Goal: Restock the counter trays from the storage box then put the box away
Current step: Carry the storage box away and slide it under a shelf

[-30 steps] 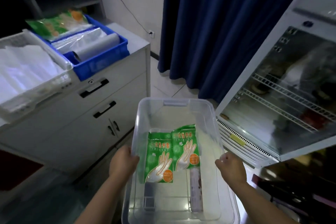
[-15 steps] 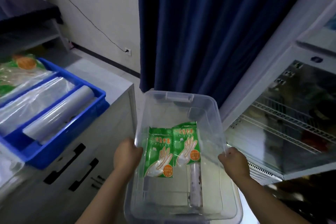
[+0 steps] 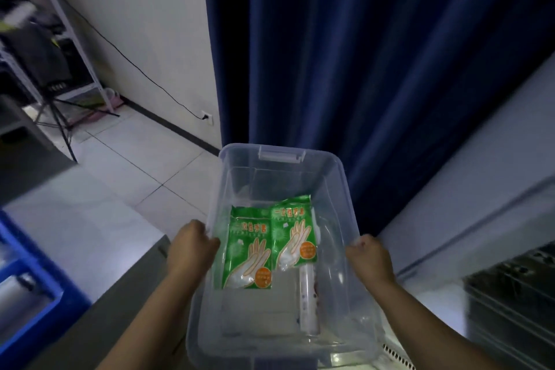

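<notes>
Your left hand (image 3: 192, 245) curls over the left long rim of the clear storage box (image 3: 282, 149), and your right hand (image 3: 371, 258) grips the opposite rim in a closed fist. You hold the box up between them, with its latch end pointing away from you.

Two green glove packets (image 3: 247, 252) lie flat and side by side on the bottom of the box. A white tube (image 3: 309, 300) lies lengthwise just nearer to you than the right-hand packet. Whether its far end is tucked under that packet cannot be told.

Left of the box, the pale counter (image 3: 75, 234) runs under your left forearm, and its corner sits just beside the box wall. A blue tray (image 3: 30, 288) stands on the counter well left of the box, and something clear and rolled shows inside it.

Straight beyond the box a dark blue curtain (image 3: 375, 54) hangs down to the floor, filling the way ahead. Right of the box stands a white cabinet (image 3: 480, 189), with a dark front panel near its lower edge.

Beyond the box to the left, pale floor tiles (image 3: 135, 165) meet a white wall with a dark skirting. A wall socket (image 3: 207, 116) sits low there, and a black cable (image 3: 126, 57) climbs from it. Farther left, black tripod legs (image 3: 61, 126) and a metal rack (image 3: 81, 48) stand on the tiles.
</notes>
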Demonstrator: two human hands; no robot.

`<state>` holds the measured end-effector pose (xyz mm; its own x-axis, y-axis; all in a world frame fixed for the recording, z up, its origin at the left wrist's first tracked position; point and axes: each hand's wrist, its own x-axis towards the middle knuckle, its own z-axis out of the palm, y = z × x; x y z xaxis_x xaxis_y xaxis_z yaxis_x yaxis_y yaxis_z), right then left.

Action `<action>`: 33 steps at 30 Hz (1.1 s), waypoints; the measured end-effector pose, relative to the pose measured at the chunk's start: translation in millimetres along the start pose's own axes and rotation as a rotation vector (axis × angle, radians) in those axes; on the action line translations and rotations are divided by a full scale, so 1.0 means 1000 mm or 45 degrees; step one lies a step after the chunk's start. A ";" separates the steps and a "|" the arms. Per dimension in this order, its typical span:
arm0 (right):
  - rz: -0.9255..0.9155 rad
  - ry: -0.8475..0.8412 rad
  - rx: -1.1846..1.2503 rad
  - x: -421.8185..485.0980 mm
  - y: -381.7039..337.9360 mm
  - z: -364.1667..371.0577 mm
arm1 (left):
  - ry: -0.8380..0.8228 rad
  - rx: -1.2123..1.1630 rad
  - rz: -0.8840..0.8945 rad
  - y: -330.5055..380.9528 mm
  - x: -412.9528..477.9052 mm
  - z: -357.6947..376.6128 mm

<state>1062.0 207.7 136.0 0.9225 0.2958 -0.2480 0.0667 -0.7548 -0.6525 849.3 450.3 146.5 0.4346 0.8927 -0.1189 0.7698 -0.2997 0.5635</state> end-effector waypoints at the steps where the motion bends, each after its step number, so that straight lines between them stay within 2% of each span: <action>1: -0.024 -0.013 -0.008 0.022 -0.012 -0.002 | 0.018 -0.013 -0.013 0.010 0.015 0.002; 8: -0.194 -0.111 -0.092 0.149 -0.104 0.020 | 0.090 -0.064 -0.214 0.035 0.111 0.002; 15: -0.336 -0.215 -0.176 0.255 -0.218 0.093 | 0.151 -0.151 -0.390 0.012 0.233 -0.011; 21: -0.433 -0.376 -0.189 0.307 -0.329 0.164 | 0.231 -0.287 -0.558 -0.021 0.321 -0.046; 33: -0.635 -0.674 -0.229 0.382 -0.503 0.318 | 0.421 -0.256 -0.955 -0.074 0.433 -0.100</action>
<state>1260.2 886.4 142.0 0.4632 0.8359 -0.2946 0.5318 -0.5281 -0.6621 933.9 892.4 134.9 -0.3422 0.8932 -0.2918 0.6882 0.4497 0.5693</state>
